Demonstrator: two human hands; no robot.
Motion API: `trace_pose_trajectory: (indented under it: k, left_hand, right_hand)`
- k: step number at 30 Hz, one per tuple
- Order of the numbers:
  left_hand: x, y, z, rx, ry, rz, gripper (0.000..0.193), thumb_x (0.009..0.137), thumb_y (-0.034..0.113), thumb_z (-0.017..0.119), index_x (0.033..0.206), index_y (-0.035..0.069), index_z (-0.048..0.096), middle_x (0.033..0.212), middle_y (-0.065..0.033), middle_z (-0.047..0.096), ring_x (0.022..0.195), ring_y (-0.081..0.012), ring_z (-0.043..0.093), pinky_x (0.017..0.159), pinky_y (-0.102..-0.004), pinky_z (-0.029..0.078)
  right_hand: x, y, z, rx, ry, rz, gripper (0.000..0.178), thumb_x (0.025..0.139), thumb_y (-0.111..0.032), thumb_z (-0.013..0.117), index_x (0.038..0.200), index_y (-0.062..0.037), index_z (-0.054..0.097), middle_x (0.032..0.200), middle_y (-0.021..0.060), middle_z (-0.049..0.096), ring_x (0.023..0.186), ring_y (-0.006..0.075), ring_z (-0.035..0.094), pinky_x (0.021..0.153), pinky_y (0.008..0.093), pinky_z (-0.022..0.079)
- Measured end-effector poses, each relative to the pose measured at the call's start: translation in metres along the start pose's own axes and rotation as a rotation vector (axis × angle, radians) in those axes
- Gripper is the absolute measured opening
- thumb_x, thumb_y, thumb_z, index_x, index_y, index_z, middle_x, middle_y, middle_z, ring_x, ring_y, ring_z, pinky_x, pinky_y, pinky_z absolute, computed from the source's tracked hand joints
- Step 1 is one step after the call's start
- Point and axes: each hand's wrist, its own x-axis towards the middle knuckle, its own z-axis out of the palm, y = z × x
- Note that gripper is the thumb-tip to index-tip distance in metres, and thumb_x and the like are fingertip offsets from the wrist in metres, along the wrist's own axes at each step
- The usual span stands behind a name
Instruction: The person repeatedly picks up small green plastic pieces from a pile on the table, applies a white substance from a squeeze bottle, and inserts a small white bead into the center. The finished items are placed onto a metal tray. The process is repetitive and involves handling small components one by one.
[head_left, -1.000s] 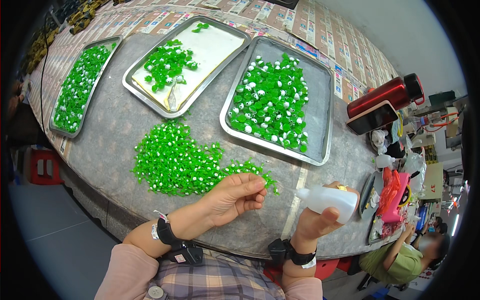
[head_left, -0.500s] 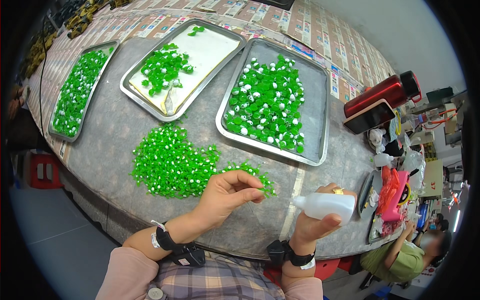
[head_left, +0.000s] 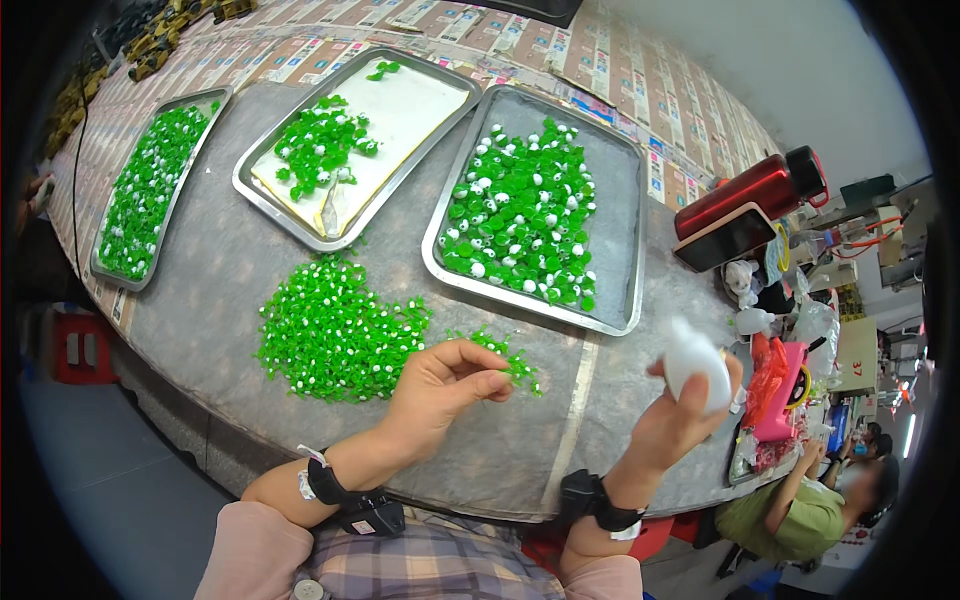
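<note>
- Table, grey-covered and curving, is carrying everything listed below
- Right-hand metal tray is holding green pieces capped with white
- Middle tray, lined in pale sheet, is holding a smaller green cluster; far-left tray is showing a long strip of green pieces
- Loose heap of green pieces is lying on the table in front of the trays, with a small trail running off to its right
- Red flask and dark phone are lying at the table's right edge
- Left hand is pinching thumb against fingertips at the trail, seemingly closing on a single green piece, though the piece itself is too small to confirm
- Right hand is wrapped tight round a white squeeze bottle, raised clear of the table and well apart from the left
- Step in hand, by judgement: picking one piece from the trail; the next move is calling for piece and bottle tip being brought together steadily
</note>
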Motion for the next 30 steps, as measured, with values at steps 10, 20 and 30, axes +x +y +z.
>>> trace_pose_trajectory:
  k: [10, 20, 30]
  left_hand:
    - [0.007, 0.02, -0.009, -0.158, 0.183, 0.133, 0.009, 0.076, 0.006, 0.056, 0.084, 0.004, 0.053, 0.073, -0.0049, 0.057, 0.065, -0.012, 0.056, 0.06, -0.0233, 0.048]
    - [0.005, 0.016, -0.011, -0.161, 0.137, 0.061, 0.008, 0.077, 0.005, 0.055, 0.084, 0.004, 0.052, 0.074, -0.0047, 0.057, 0.067, -0.012, 0.056, 0.061, -0.0233, 0.048]
    - [0.007, 0.013, -0.013, -0.14, 0.085, 0.029, 0.01, 0.076, 0.006, 0.056, 0.085, 0.002, 0.054, 0.077, -0.0065, 0.058, 0.069, -0.0127, 0.057, 0.065, -0.0243, 0.048]
  right_hand:
    - [0.05, 0.085, -0.081, -0.277, -0.296, 0.261, 0.041, 0.075, -0.006, 0.056, 0.111, 0.0028, 0.038, 0.1, 0.0107, 0.052, 0.09, 0.0144, 0.05, 0.079, 0.0261, 0.038]
    - [0.045, 0.008, 0.009, -0.741, -0.678, -0.288, 0.011, 0.066, -0.003, 0.059, 0.077, -0.0031, 0.057, 0.073, 0.0099, 0.054, 0.071, 0.0234, 0.052, 0.065, 0.0299, 0.041]
    - [0.057, 0.054, 0.035, -0.861, -1.046, -0.231, 0.014, 0.066, -0.003, 0.059, 0.08, -0.0029, 0.057, 0.071, 0.0102, 0.056, 0.068, 0.0219, 0.055, 0.062, 0.0291, 0.043]
